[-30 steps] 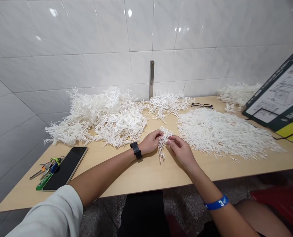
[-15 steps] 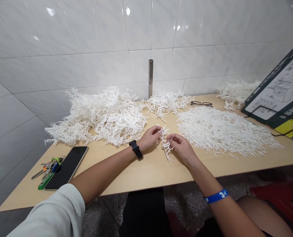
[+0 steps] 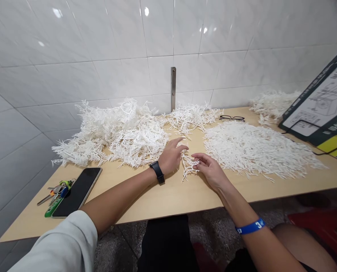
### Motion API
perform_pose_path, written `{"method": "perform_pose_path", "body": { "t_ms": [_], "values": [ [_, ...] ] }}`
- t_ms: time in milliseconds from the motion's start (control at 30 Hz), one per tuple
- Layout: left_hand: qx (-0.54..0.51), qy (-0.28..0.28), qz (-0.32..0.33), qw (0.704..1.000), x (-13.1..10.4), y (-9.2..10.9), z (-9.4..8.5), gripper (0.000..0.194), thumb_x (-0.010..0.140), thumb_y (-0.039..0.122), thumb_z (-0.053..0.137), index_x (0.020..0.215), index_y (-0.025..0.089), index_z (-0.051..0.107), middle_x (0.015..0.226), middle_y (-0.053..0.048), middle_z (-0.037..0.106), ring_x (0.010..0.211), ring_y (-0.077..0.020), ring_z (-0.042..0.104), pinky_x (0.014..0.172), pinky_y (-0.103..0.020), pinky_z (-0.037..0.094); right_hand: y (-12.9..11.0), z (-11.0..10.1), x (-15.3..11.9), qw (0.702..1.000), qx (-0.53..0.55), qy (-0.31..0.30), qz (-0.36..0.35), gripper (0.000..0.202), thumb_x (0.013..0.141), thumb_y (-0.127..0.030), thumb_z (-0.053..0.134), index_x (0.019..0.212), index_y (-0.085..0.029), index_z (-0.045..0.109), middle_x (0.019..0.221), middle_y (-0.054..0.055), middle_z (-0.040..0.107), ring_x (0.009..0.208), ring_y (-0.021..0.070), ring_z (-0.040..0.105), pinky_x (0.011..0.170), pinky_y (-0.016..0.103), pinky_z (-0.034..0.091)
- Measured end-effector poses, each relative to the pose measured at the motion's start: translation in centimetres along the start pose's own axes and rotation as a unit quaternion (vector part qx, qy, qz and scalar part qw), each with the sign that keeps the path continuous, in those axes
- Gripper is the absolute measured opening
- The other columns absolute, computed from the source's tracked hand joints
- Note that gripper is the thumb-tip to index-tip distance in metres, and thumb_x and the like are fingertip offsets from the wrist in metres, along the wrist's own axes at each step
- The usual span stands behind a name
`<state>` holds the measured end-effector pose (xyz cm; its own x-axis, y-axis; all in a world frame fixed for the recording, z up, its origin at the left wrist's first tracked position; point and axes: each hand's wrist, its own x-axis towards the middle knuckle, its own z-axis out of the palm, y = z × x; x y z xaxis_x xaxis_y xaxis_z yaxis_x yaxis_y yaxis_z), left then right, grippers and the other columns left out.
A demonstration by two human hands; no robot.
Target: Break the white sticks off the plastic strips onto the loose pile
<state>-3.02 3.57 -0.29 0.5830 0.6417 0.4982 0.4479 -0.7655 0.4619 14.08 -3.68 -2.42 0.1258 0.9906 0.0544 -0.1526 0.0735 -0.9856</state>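
A thin white branched sprig, apparently plastic (image 3: 187, 168), is pinched in the fingertips of my right hand (image 3: 213, 173), just above the table. At its upper left, my left hand (image 3: 170, 155) has its index finger and thumb stretched out and apart; its other fingers are partly hidden. Left of my hands rises a big tangled heap of white sprigs (image 3: 120, 132). A smaller white clump (image 3: 192, 115) lies behind them. To the right spreads a wide, flat pile of small white pieces (image 3: 259, 149).
A phone (image 3: 76, 192) and keys (image 3: 56, 192) lie at the table's left. Eyeglasses (image 3: 232, 118) rest near the wall. A printed box (image 3: 321, 109) leans at the right beside another white clump (image 3: 274, 104). A metal bracket (image 3: 173, 88) is fixed to the tiled wall.
My left hand's fingers have spread and come off the sprig. The sprig has turned in my right fingertips, now pointing left; the right hand has barely moved.
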Motion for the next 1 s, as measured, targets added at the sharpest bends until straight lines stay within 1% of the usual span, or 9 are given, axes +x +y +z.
{"method": "perform_pose_path", "body": {
  "t_ms": [67, 133, 233, 367, 533, 700, 833, 933, 1000],
  "values": [
    [0.006, -0.039, 0.048, 0.998, 0.0, 0.2, 0.1, 0.040, 0.085, 0.004, 0.042, 0.118, 0.021, 0.059, 0.133, -0.008, 0.057, 0.124, -0.0207, 0.050, 0.115, -0.044, 0.024, 0.1, -0.1, 0.1, 1.000, 0.004, 0.009, 0.001, 0.031, 0.056, -0.019, 0.074, 0.087, -0.021, 0.071, 0.087, 0.002, 0.065, 0.080, 0.0166, 0.059, 0.070, 0.029, 0.050],
    [-0.002, -0.073, 0.056, 0.996, 0.0, 0.4, 0.2, 0.037, 0.089, 0.008, 0.041, 0.118, 0.022, 0.058, 0.117, -0.005, 0.067, 0.110, -0.0182, 0.058, 0.114, -0.043, 0.024, 0.2, -0.1, 0.1, 1.000, 0.013, 0.025, 0.009, 0.029, 0.056, -0.020, 0.074, 0.085, -0.021, 0.071, 0.086, 0.002, 0.066, 0.077, 0.0159, 0.059, 0.069, 0.029, 0.050],
    [0.000, -0.097, 0.025, 0.995, -0.1, 0.5, 0.3, 0.026, 0.094, 0.018, 0.040, 0.108, 0.022, 0.061, 0.098, -0.003, 0.071, 0.093, -0.0170, 0.062, 0.110, -0.042, 0.028, 0.2, -0.2, 0.1, 0.998, 0.021, 0.047, 0.020, 0.025, 0.057, -0.025, 0.076, 0.081, -0.020, 0.070, 0.078, 0.002, 0.067, 0.071, 0.0157, 0.059, 0.067, 0.030, 0.050],
    [0.016, -0.097, -0.012, 0.995, -0.1, 1.1, 0.1, 0.029, 0.099, 0.032, 0.035, 0.101, 0.021, 0.062, 0.094, -0.003, 0.071, 0.091, -0.0184, 0.061, 0.110, -0.044, 0.026, 0.1, 0.1, 0.0, 0.998, 0.025, 0.047, 0.022, 0.028, 0.059, -0.035, 0.078, 0.079, -0.019, 0.068, 0.071, 0.002, 0.065, 0.068, 0.0163, 0.059, 0.063, 0.031, 0.050],
    [0.049, -0.103, -0.023, 0.993, -0.1, 2.5, 0.3, 0.042, 0.076, 0.055, 0.067, 0.096, 0.019, 0.057, 0.089, -0.005, 0.066, 0.091, -0.0250, 0.059, 0.109, -0.051, 0.024, 0.1, 0.4, 0.0, 0.999, 0.022, 0.048, 0.013, 0.028, 0.063, -0.039, 0.078, 0.076, -0.019, 0.063, 0.068, -0.001, 0.060, 0.063, 0.0134, 0.055, 0.057, 0.026, 0.046],
    [0.041, -0.087, -0.025, 0.995, -0.5, 2.9, 0.8, 0.026, 0.080, 0.039, 0.060, 0.095, 0.019, 0.054, 0.088, -0.008, 0.063, 0.088, -0.0258, 0.056, 0.091, -0.043, 0.041, 0.2, 0.4, 0.1, 0.998, 0.017, 0.058, -0.005, 0.027, 0.067, -0.040, 0.075, 0.075, -0.021, 0.057, 0.066, -0.003, 0.057, 0.061, 0.0131, 0.053, 0.058, 0.027, 0.046],
    [-0.005, -0.076, -0.062, 0.995, -0.5, 2.6, 0.7, 0.024, 0.081, 0.024, 0.052, 0.104, 0.019, 0.053, 0.096, -0.007, 0.065, 0.088, -0.0233, 0.058, 0.080, -0.035, 0.044, 0.5, 0.3, 0.3, 0.998, 0.012, 0.060, -0.016, 0.029, 0.072, -0.044, 0.071, 0.067, -0.021, 0.053, 0.063, -0.002, 0.055, 0.060, 0.0137, 0.054, 0.060, 0.029, 0.047],
    [-0.043, -0.074, -0.043, 0.995, -0.4, 2.2, 0.7, 0.012, 0.084, 0.020, 0.047, 0.088, 0.019, 0.058, 0.097, -0.006, 0.065, 0.091, -0.0209, 0.058, 0.084, -0.032, 0.044, 0.5, 0.3, 0.4, 0.998, 0.006, 0.060, -0.017, 0.032, 0.072, -0.047, 0.070, 0.065, -0.021, 0.053, 0.063, -0.001, 0.055, 0.058, 0.0136, 0.053, 0.058, 0.028, 0.047],
    [-0.066, -0.074, -0.042, 0.994, -0.3, 1.9, 0.8, 0.017, 0.087, 0.022, 0.045, 0.076, 0.018, 0.057, 0.086, -0.005, 0.064, 0.084, -0.0189, 0.058, 0.080, -0.030, 0.044, 0.4, 0.3, 0.4, 0.998, 0.002, 0.061, -0.017, 0.033, 0.072, -0.050, 0.070, 0.068, -0.021, 0.054, 0.064, -0.002, 0.055, 0.058, 0.0134, 0.052, 0.057, 0.028, 0.047]
  ]
}}
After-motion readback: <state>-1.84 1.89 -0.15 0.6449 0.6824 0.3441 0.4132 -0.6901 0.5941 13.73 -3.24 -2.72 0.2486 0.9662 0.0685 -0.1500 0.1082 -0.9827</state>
